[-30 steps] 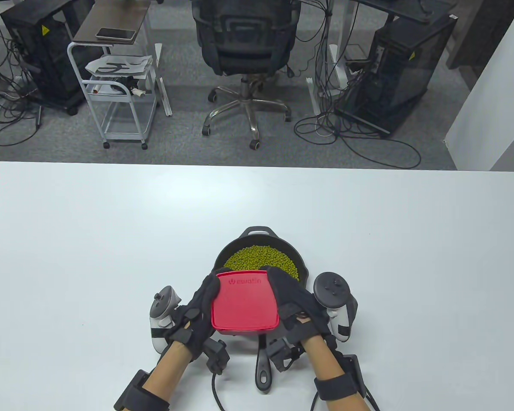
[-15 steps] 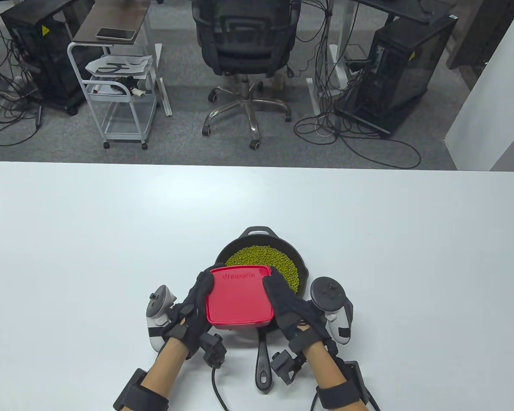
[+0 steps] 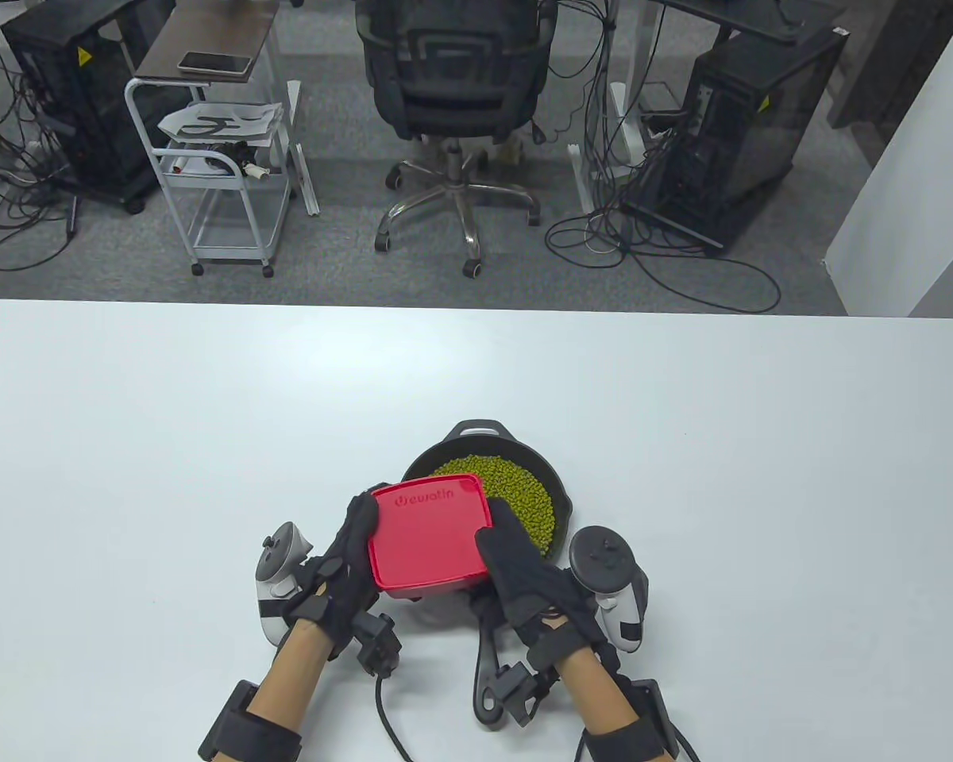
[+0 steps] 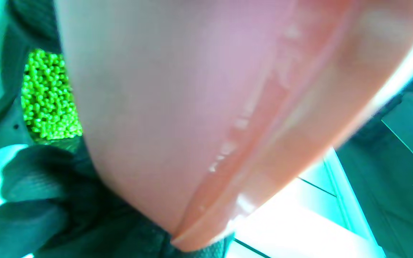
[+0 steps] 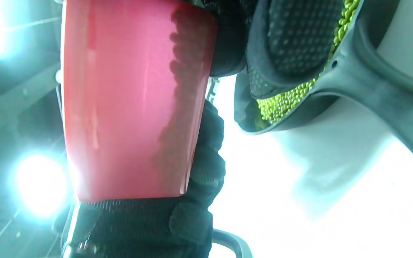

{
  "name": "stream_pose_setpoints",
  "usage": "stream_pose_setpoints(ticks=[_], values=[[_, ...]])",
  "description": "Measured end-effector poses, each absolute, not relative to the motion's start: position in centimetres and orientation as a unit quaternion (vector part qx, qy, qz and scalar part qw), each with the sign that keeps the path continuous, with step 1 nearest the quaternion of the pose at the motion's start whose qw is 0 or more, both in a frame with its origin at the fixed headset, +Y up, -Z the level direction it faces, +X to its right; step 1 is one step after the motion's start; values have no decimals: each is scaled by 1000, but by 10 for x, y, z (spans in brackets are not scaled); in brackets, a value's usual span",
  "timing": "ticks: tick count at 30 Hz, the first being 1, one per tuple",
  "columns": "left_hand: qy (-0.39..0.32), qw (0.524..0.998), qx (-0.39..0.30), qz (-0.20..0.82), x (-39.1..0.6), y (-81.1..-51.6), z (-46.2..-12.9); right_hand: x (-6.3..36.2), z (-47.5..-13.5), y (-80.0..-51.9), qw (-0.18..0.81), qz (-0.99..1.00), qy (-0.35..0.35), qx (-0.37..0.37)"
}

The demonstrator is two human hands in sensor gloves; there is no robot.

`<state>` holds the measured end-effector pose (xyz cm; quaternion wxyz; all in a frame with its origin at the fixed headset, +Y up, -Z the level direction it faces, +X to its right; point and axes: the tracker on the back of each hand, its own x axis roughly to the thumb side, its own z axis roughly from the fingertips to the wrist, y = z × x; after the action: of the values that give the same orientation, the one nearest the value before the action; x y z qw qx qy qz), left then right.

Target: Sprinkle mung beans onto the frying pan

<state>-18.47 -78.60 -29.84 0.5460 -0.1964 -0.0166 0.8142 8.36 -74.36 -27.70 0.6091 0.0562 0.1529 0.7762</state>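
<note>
A black cast-iron frying pan (image 3: pixel 565 508) sits on the white table with a layer of green mung beans (image 3: pixel 516 488) in it. Both hands hold a red plastic container (image 3: pixel 429 532), flat face up, over the pan's near left part. My left hand (image 3: pixel 356 540) grips its left side and my right hand (image 3: pixel 510 552) grips its right side. In the right wrist view, dark bean shapes show through the container's wall (image 5: pixel 127 100), with the pan's beans (image 5: pixel 285 100) beside it. The left wrist view shows the container (image 4: pixel 192 89) close up and beans (image 4: pixel 48 100) behind it.
The pan's long handle (image 3: pixel 486 675) points to the near table edge between my wrists. The white table (image 3: pixel 167 436) stretches out on all sides. An office chair (image 3: pixel 457 79) and a cart (image 3: pixel 222 159) stand beyond the far edge.
Both hands have carried the red container to the left and slightly away from me. More of the beans on the pan's right side now show. The pan has not moved.
</note>
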Motion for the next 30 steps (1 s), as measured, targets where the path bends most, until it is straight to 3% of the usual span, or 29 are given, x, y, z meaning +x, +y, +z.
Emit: stream_pose_setpoints(ticks=[4, 11, 16, 18, 24, 28, 30], values=[[-23, 583, -208, 785, -183, -782, -292, 92, -279, -742, 616, 778, 121, 35], [-73, 594, -244, 763, -170, -776, -286, 102, -282, -746, 645, 755, 116, 23], [-76, 595, -190, 777, -172, -771, -286, 97, -285, -745, 630, 744, 196, 109], [-81, 599, -192, 773, -173, -770, -286, 95, -285, -746, 628, 745, 193, 112], [-70, 668, -123, 730, -169, -769, -286, 92, -282, -748, 623, 764, 130, 109], [-58, 691, -83, 716, -170, -764, -284, 89, -280, -747, 626, 767, 92, 108], [-64, 681, -79, 726, -169, -763, -284, 88, -278, -746, 633, 762, 75, 110]])
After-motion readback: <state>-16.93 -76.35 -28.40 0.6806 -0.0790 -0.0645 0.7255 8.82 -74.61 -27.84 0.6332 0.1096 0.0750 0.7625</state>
